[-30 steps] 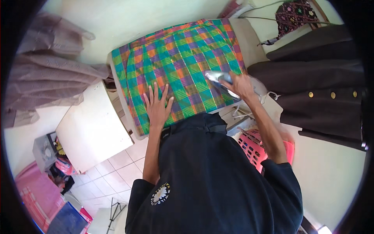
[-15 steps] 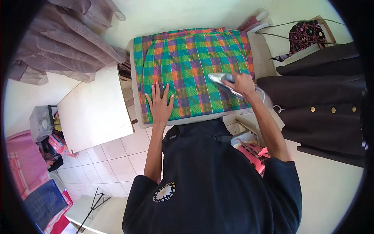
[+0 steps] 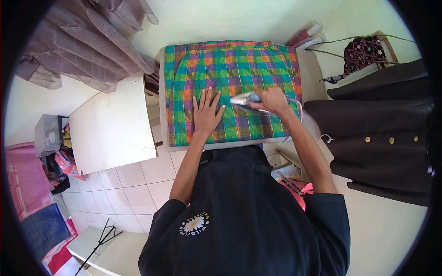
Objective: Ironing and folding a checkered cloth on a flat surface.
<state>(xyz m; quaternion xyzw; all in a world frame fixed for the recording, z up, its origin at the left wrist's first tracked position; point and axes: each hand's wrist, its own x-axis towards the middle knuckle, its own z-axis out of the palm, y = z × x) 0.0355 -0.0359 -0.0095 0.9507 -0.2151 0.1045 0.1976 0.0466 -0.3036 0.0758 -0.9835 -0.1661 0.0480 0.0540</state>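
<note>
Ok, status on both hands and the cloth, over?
Right hand grips iron. Left hand open, flat on checked cloth. Cloth spread out. Left hand close by iron's tip.

The iron (image 3: 242,98) rests on cloth (image 3: 235,69) between curtain (image 3: 92,46) and garment (image 3: 363,117).

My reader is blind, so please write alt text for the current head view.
A person's right hand grips a silver-grey clothes iron over a green, orange and purple checked cloth, while the left hand lies spread on that cloth. A dark garment with round gold buttons is at right.
</note>
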